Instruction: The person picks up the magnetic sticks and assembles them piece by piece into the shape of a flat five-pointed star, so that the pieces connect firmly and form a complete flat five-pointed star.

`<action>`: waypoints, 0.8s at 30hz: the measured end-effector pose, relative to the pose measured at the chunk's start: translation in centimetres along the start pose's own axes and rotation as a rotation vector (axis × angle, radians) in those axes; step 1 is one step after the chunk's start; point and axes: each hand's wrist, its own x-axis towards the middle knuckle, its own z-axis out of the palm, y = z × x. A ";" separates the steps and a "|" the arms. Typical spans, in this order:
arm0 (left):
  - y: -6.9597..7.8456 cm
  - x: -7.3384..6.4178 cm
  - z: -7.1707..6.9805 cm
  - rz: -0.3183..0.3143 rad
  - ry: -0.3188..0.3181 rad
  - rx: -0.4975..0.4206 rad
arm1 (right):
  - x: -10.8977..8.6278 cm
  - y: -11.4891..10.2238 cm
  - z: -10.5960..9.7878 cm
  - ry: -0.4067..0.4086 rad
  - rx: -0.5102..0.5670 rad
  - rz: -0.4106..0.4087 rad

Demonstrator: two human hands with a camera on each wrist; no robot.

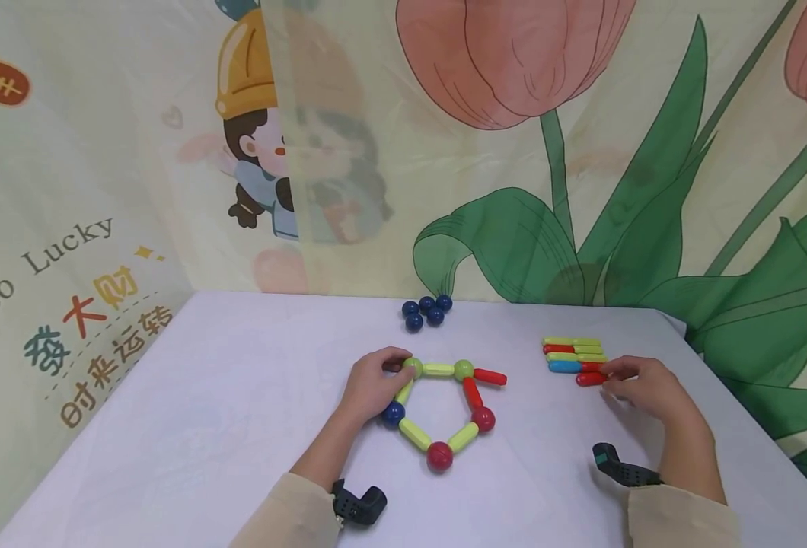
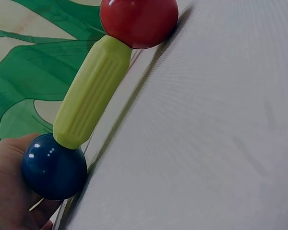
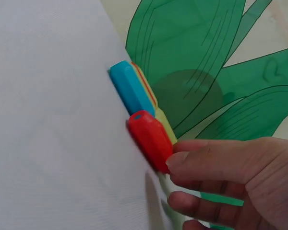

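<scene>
A ring of balls and rods lies on the table. Its upper left green ball (image 1: 413, 368) is pinched by my left hand (image 1: 376, 384); the blue ball (image 2: 55, 166) sits just below that hand, joined by a yellow-green rod (image 2: 92, 91) to a red ball (image 2: 139, 21). The other green ball (image 1: 464, 371) carries two red rods, one of them (image 1: 490, 377) sticking outward to the right. At the right, my right hand (image 1: 646, 384) pinches the end of a red rod (image 3: 151, 141) between thumb and forefinger. This rod lies beside the blue rod (image 3: 132, 88).
Several yellow-green and red rods (image 1: 573, 342) are stacked in rows just beyond the right hand. Several loose dark blue balls (image 1: 427, 304) cluster near the table's back edge. A printed cloth backdrop (image 1: 349, 266) rises behind the white table (image 1: 205, 426).
</scene>
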 end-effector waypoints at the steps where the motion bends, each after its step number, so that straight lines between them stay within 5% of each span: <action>1: -0.1 0.0 0.0 0.002 -0.001 0.002 | 0.0 0.1 0.1 0.006 -0.009 -0.011; 14: 0.0 0.0 -0.1 0.011 -0.005 -0.004 | 0.3 0.0 0.8 -0.061 -0.055 0.007; 24: -0.1 0.0 -0.1 0.004 -0.009 -0.008 | -0.5 0.0 1.8 -0.031 -0.028 -0.065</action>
